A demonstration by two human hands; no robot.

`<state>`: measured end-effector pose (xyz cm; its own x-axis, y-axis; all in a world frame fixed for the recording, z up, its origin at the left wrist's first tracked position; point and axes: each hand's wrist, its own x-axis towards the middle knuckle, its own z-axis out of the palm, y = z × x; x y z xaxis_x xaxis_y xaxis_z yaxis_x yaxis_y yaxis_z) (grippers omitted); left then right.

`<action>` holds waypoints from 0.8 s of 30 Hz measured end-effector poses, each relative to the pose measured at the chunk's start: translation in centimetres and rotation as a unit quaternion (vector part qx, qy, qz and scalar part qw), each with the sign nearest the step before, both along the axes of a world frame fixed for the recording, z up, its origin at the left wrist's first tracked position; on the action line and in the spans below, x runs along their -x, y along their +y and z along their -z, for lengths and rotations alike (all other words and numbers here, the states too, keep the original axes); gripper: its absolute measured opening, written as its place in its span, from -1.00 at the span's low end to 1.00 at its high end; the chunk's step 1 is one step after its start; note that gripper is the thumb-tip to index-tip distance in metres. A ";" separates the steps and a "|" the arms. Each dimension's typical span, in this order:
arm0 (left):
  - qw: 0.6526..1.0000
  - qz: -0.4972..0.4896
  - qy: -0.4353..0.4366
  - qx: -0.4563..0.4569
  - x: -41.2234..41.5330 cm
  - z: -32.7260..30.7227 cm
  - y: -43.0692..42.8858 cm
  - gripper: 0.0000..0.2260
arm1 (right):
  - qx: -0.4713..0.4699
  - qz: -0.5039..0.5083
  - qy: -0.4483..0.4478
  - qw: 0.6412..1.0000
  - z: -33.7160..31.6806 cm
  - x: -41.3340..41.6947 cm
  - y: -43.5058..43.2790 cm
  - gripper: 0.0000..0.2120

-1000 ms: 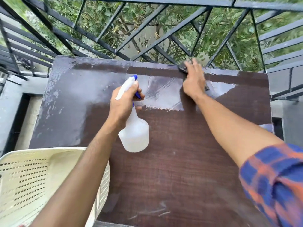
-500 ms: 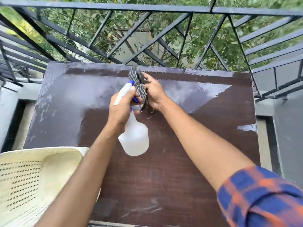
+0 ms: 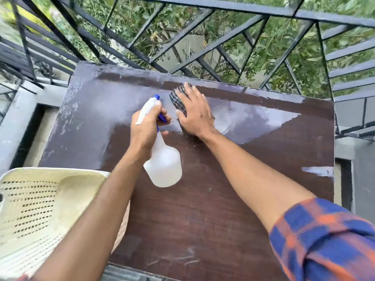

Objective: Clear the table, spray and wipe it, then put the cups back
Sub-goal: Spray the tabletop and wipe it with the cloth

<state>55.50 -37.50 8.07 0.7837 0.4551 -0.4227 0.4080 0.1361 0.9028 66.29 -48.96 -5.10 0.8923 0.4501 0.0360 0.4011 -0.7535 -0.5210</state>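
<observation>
The dark brown wooden table (image 3: 203, 209) fills the middle of the view, with a wet sheen across its far half. My left hand (image 3: 145, 128) grips the neck of a white spray bottle (image 3: 164, 167) with a blue nozzle, held above the table's centre. Just right of it, my right hand (image 3: 195, 114) lies flat with fingers spread on a dark striped cloth (image 3: 178, 98), pressing it onto the tabletop near the far edge. Most of the cloth is hidden under the hand. No cups are in view.
A cream perforated plastic chair (image 3: 40, 209) stands at the table's near left corner. A black metal railing (image 3: 203, 47) runs right behind the far edge, with trees beyond. A grey ledge (image 3: 18, 118) lies to the left and a grey wall to the right.
My right hand swept the cloth from the far right edge leftward, lifted it bunched beside the bottle, and now presses it flat on the table again. The left hand stayed put.
</observation>
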 end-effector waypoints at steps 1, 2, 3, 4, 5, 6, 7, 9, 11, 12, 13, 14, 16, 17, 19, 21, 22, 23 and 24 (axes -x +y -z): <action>1.000 -0.008 0.000 -0.002 0.0 0.1 0.3 -0.77 | 0.034 -0.018 0.002 0.999 0.7 -0.1 0.6 -0.41; 1.000 -0.010 0.002 -0.004 -0.1 0.2 0.4 -0.76 | 0.056 -0.018 0.003 0.998 1.1 -0.1 1.0 -0.41; 1.000 -0.009 0.005 -0.009 -0.1 0.4 0.6 -0.76 | 0.067 -0.006 0.003 0.998 1.4 -0.3 1.2 -0.43; 1.000 -0.006 0.009 -0.013 -0.2 0.6 0.7 -0.75 | 0.071 0.007 0.001 0.997 1.6 -0.5 1.4 -0.45; 1.000 -0.002 0.012 -0.016 -0.3 0.8 0.7 -0.75 | 0.072 0.018 -0.002 0.997 1.8 -0.8 1.5 -0.47; 1.000 0.000 0.015 -0.016 -0.4 1.0 0.7 -0.74 | 0.074 0.023 -0.003 0.997 1.9 -1.2 1.6 -0.48; 1.000 0.002 0.018 -0.016 -0.5 1.1 0.5 -0.74 | 0.075 0.023 -0.004 0.997 1.8 -1.4 1.6 -0.48; 1.000 0.003 0.020 -0.014 -1.1 1.3 0.0 -0.73 | 0.073 0.025 -0.005 0.997 1.8 -2.0 1.6 -0.48; 1.000 0.006 0.023 -0.014 -1.8 1.4 -0.7 -0.72 | 0.070 0.028 -0.001 0.997 1.8 -2.5 1.4 -0.48; 1.000 0.009 0.025 -0.013 -2.0 1.4 -1.1 -0.72 | 0.068 0.035 -0.003 0.997 1.8 -2.7 1.2 -0.48; 0.999 0.016 0.025 -0.012 -2.4 1.4 -1.7 -0.72 | 0.066 0.050 -0.006 0.997 1.9 -3.0 0.7 -0.48; 0.999 0.024 0.025 -0.010 -2.7 1.4 -2.3 -0.73 | 0.067 0.068 -0.006 0.995 1.9 -3.3 0.0 -0.49; 0.999 0.040 0.022 -0.004 -3.2 1.4 -3.6 -0.73 | 0.069 0.107 -0.002 0.992 2.0 -4.0 -2.5 -0.49; 0.999 0.046 0.020 -0.001 -3.4 1.4 -4.2 -0.74 | 0.069 0.128 -0.002 0.989 2.1 -4.3 -4.3 -0.49; 0.998 0.058 0.020 0.007 -3.7 1.3 -5.9 -0.74 | 0.075 0.176 -0.008 0.982 2.3 -4.9 -9.0 -0.50; 0.997 0.074 0.021 0.015 -4.0 1.3 -7.7 -0.73 | 0.090 0.231 -0.009 0.969 2.4 -5.2 -14.6 -0.50; 0.996 0.083 0.021 0.014 -4.1 1.3 -8.3 -0.73 | 0.096 0.262 -0.003 0.960 2.4 -5.3 -17.4 -0.51; 0.995 0.094 0.019 0.015 -4.2 1.4 -9.2 -0.72 | 0.100 0.297 0.006 0.950 2.4 -5.2 -20.5 -0.50; 0.994 0.104 0.017 0.018 -4.3 1.4 -10.1 -0.72 | 0.104 0.330 0.014 0.938 2.3 -5.1 -23.6 -0.50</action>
